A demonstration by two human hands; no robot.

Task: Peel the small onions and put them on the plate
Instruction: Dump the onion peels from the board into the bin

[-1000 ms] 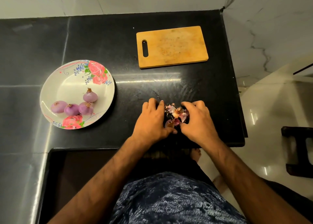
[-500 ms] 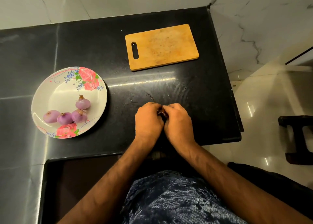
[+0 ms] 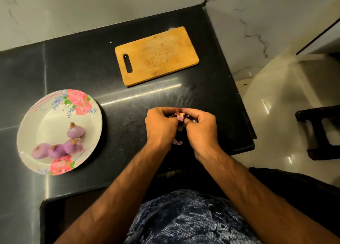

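Head view: both hands meet over the front part of the black counter point(image 3: 88, 70), knuckles up and fingertips touching. The left hand point(image 3: 160, 125) and the right hand point(image 3: 200, 127) each have fingers curled in, and together they pinch a small bunch of onion scraps point(image 3: 179, 117), purple flesh with a brown papery flake sticking up between the thumbs. Whether a whole onion sits inside that grip cannot be told, since the fingers cover it. A few loose peel bits point(image 3: 177, 142) lie on the counter just below the wrists. Well to the left sits the floral plate point(image 3: 36, 114), white with pink roses on its rim, carrying four peeled onions: one point(image 3: 75, 131) alone toward the middle, and three in a touching row nearer the front edge, the right one point(image 3: 72, 146), the middle one point(image 3: 57, 150) and the left one point(image 3: 40, 151). A wooden cutting board point(image 3: 156, 56) with a handle slot lies bare toward the back of the counter, apart from the hands. On the pale floor at right stands a dark stool point(image 3: 322, 131).
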